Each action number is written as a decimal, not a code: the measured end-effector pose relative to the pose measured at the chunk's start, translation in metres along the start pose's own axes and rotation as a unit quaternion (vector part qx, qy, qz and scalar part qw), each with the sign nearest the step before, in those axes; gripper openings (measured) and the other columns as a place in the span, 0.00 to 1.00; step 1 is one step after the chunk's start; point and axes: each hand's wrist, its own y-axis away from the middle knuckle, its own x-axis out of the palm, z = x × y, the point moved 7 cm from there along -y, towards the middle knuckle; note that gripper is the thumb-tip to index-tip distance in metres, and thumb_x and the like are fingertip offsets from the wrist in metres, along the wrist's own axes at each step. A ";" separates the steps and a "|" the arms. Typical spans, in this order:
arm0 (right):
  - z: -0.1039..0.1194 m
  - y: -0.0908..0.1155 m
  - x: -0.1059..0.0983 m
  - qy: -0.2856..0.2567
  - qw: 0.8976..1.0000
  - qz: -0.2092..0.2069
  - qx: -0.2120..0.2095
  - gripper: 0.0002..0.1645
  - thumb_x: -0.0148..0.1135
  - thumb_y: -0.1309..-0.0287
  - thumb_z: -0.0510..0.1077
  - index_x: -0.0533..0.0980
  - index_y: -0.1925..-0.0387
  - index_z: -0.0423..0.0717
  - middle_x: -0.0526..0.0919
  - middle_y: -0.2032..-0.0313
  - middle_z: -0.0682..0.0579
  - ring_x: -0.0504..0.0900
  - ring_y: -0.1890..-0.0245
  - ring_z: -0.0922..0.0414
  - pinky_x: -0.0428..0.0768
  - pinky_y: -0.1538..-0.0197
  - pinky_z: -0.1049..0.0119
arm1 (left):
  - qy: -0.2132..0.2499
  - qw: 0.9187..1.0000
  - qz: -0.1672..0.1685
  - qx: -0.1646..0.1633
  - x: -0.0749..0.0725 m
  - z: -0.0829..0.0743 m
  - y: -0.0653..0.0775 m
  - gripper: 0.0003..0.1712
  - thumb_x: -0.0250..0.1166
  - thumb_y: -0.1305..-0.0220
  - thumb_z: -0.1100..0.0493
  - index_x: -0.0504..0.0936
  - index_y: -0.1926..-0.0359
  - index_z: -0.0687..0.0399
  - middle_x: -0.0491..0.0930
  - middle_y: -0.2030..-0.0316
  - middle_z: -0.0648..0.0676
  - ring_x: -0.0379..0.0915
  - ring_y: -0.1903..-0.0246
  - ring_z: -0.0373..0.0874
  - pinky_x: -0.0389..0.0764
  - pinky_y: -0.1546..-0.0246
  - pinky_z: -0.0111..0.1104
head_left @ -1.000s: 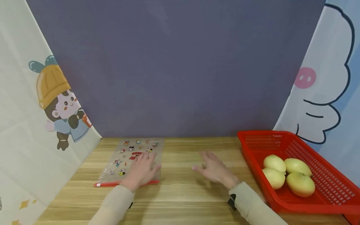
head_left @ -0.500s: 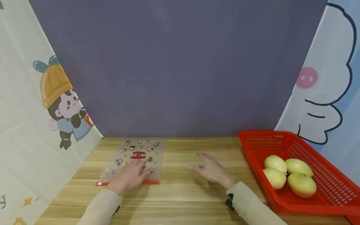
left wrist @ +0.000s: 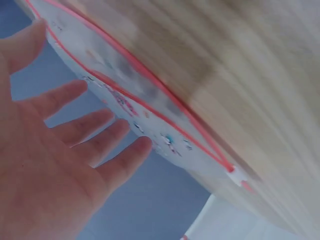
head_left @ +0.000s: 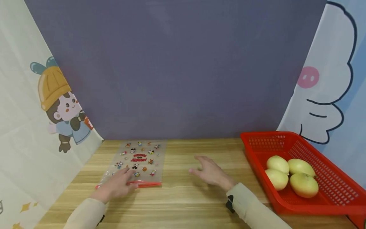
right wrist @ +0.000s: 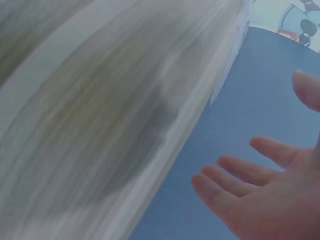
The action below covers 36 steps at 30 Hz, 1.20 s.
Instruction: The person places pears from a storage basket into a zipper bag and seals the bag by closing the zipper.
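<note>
Observed left hand [head_left: 115,186] spread wide over red edge [head_left: 150,184] of bag [head_left: 139,157]; right hand [head_left: 210,172] likewise over tabletop [head_left: 177,194], well off basket rim [head_left: 260,168].

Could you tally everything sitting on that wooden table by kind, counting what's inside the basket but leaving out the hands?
Clear plastic zip bag with cartoon prints: 1
Red plastic rectangular basket: 1
Pale yellow-green rounded fruits: 4
Total: 6

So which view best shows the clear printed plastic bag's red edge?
The left wrist view: the red edge looks large, white slider included. The head view shows it small, partly behind the left hand; the right wrist shows none.
</note>
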 end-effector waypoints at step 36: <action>0.020 0.000 0.025 -0.120 0.992 0.030 -0.030 0.41 0.61 0.32 0.63 0.68 0.30 0.40 0.71 0.32 0.38 0.73 0.36 0.37 0.74 0.35 0.39 | -0.013 0.997 -0.063 0.046 0.006 -0.008 -0.002 0.08 0.69 0.34 0.58 0.87 0.56 0.53 0.81 0.65 0.47 0.78 0.63 0.46 0.84 0.55 0.48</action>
